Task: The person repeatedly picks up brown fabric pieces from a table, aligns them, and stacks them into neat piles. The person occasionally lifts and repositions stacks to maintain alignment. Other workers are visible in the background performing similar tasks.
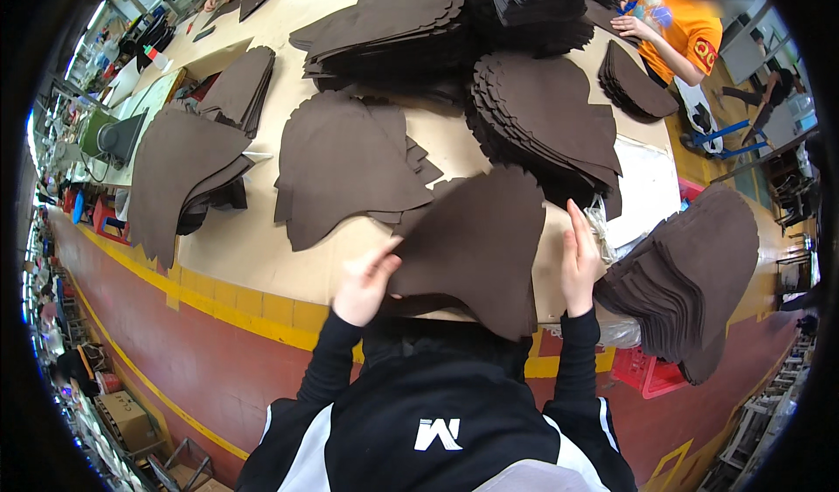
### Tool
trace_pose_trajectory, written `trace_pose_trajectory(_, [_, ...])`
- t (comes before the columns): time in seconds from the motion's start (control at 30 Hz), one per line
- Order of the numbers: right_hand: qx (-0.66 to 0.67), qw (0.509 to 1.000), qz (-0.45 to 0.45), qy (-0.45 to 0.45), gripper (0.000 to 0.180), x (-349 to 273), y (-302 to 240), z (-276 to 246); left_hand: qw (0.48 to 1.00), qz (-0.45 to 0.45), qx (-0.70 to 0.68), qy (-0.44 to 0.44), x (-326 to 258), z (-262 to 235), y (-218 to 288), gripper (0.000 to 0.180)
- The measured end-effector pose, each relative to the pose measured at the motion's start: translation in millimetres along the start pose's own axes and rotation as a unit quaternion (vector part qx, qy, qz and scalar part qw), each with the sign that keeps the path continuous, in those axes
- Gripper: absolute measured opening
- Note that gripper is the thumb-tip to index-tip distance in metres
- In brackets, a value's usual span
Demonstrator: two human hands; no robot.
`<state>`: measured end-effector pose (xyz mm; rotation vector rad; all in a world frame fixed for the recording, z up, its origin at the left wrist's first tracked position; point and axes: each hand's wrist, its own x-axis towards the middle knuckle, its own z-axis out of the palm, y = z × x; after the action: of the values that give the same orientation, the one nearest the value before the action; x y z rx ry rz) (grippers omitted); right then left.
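In front of me a dark brown cut sheet [476, 247], with a scalloped upper edge, stands tilted over the table's near edge. Its lower edge curves up and shows a dark gap beneath. My left hand [363, 284], a little blurred, is closed at the sheet's left edge, with a bit of fingertip showing below it. On the other side my right hand [577, 263] is open, fingers stretched upward, just right of the sheet and apart from it. A small stack of similar brown pieces [350, 164] lies fanned out beyond my left hand.
Stacks of brown pieces surround me: one at the left [179, 173], a scalloped one ahead [546, 112], one overhanging at right [686, 265]. Farther off lies a tall pile [384, 24]. A red crate [647, 371] sits below right. A person in orange [677, 20] works across the table [306, 273].
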<state>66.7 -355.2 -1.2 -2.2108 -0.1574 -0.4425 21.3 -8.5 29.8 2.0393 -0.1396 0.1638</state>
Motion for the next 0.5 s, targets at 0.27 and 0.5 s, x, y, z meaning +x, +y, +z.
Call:
trace_pose_trajectory(0.27, [-0.017, 0.904, -0.289, -0.314, 0.047, -27.8, -66.0, 7.4, 0.950, -0.051, 0.207, 0.227, 30.7, -97.3, -68.0, 0.043])
trace_pose_trajectory(0.5, [-0.135, 0.861, -0.326, -0.366, 0.051, -2.0, -67.5, 56.0, 0.992, -0.113, 0.045, 0.045, -11.2, -23.5, -36.5, 0.041])
